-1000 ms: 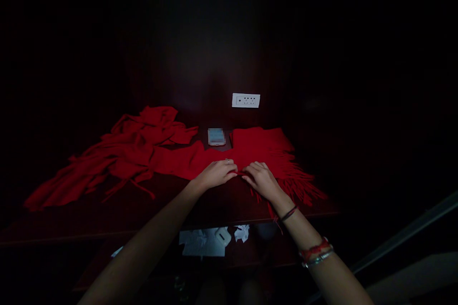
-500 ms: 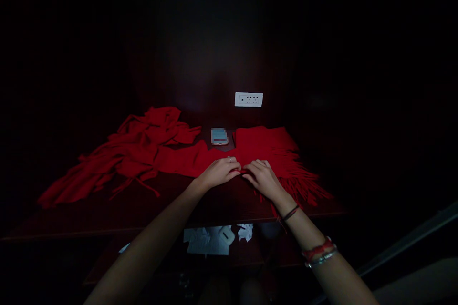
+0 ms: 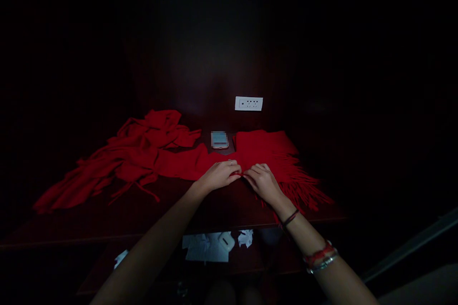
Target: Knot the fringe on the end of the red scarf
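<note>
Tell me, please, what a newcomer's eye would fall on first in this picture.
Most likely the red cloth, spread across the dark tabletop, bunched up on the left and flatter on the right, where its fringe fans out. The left hand and right hand nearly meet at its near edge. Beyond, a white socket plate stands out on the dark wall.

Left hand point(image 3: 223, 174) and right hand point(image 3: 264, 183) close together, pinching the near edge of a red fringed cloth point(image 3: 181, 164), dark tabletop point(image 3: 218, 212) beneath, phone point(image 3: 219, 140) just behind the cloth, white wall socket point(image 3: 248, 103) beyond, papers point(image 3: 202, 250) and small white case point(image 3: 226, 241) on a lower shelf point(image 3: 250, 263)
</note>
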### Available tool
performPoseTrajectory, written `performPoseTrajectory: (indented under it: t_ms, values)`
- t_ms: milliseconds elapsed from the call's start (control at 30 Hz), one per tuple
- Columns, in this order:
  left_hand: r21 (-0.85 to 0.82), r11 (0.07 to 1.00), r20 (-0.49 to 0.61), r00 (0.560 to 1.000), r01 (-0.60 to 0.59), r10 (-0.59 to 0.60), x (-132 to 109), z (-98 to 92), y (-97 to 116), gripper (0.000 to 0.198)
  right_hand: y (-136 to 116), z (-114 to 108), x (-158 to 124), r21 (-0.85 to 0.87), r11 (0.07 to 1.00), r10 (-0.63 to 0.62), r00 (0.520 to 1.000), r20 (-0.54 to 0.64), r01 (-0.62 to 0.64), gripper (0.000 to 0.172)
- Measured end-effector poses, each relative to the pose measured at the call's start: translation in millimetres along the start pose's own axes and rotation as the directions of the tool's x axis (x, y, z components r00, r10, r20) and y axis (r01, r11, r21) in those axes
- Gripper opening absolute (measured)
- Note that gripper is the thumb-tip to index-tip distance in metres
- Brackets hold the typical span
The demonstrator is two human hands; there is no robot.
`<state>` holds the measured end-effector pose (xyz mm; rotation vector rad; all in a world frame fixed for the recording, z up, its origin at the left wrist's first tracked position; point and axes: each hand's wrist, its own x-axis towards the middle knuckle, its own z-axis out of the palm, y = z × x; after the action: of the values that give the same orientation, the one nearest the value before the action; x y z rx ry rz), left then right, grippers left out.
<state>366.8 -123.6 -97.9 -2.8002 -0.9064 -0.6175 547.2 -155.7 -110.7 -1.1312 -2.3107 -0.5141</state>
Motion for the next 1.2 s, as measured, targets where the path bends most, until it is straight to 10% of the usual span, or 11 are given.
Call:
performPoseTrajectory:
  t_ms: [1200]
  values:
    - [-0.016,0.999,-0.066,0.997,-0.032,0.031,-1.4,-6.5,-0.8,0.022,-3.7,2.7,3.5,0.036,0.999,-0.004,0.998,-0.06,0.006,0.017]
